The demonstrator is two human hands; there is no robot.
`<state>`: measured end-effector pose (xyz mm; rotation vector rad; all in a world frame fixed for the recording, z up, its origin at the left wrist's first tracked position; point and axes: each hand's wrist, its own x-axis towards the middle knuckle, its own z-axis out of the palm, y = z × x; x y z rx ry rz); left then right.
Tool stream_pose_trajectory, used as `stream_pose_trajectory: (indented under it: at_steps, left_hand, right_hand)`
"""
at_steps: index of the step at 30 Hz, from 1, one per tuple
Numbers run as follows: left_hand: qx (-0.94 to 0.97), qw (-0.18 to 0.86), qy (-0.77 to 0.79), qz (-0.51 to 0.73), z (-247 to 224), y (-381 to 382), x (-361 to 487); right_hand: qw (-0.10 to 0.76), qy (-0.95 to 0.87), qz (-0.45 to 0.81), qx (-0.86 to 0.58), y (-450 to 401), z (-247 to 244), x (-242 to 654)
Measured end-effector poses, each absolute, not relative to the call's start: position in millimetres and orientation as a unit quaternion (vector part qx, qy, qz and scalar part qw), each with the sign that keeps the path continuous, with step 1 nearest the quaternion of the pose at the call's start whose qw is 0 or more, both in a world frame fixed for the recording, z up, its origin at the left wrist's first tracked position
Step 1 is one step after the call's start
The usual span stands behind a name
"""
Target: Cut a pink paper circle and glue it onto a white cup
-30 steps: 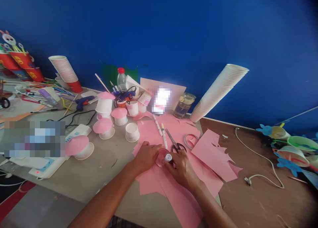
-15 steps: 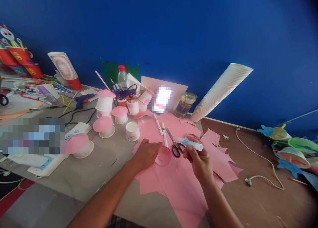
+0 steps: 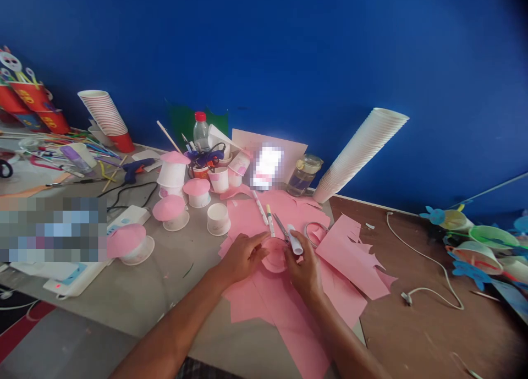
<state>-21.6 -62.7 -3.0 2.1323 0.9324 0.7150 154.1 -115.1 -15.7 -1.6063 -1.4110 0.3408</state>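
The right hand (image 3: 305, 266) had come back in to the pink paper disc (image 3: 274, 258); half a second earlier it held the glue stick (image 3: 295, 241) well off to the disc's right. The left hand (image 3: 243, 258) had rested on the disc's left side then, and now its fingers were bent at the left rim, so more of the upper part of the disc was framed between the two hands. The disc lay on the pink paper sheets (image 3: 299, 324).

Just beyond the disc were a capped marker pen (image 3: 270, 222) and scissors (image 3: 279, 223), whose handles were mostly hidden by the right hand. A ring of tape (image 3: 306, 235) lay to the disc's right. Ragged paper edges ran out from the disc on several sides. To its left, grey tabletop (image 3: 193, 305) stretched past a white paper cup (image 3: 218, 219); far to its right, the tabletop's edge met a brown surface (image 3: 412, 335).

Both forearms reached in from the near side of the disc, the backs of the hands upward. The right fingers were closed around the tilted glue stick, with the thumb low by the disc's right rim. The left fingers were curled, thumb slightly apart; whether they pinched the disc could not be told.
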Motion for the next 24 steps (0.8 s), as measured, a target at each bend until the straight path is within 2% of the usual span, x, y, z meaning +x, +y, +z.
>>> stream_pose_trajectory:
  at_steps: [3, 5, 10, 16, 24]
  left_hand:
    - [0.797, 0.408, 0.342, 0.284, -2, -64, -20]
    - [0.792, 0.415, 0.349, 0.279, -3, -66, -18]
    - [0.805, 0.348, 0.389, 0.283, -9, -66, -17]
    - [0.836, 0.246, 0.425, 0.246, -14, -61, -21]
    - [0.855, 0.244, 0.412, 0.199, -11, -59, -22]
  right_hand:
    - [0.525, -0.503, 0.118, -0.676, -115, -14, 148]
    - [0.546, -0.481, 0.112, -0.677, -114, -14, 144]
    - [0.555, -0.491, 0.135, -0.658, -115, -17, 141]
    - [0.622, -0.5, 0.173, -0.577, -127, -13, 152]
    - [0.472, -0.631, 0.23, -0.571, -129, -3, 152]
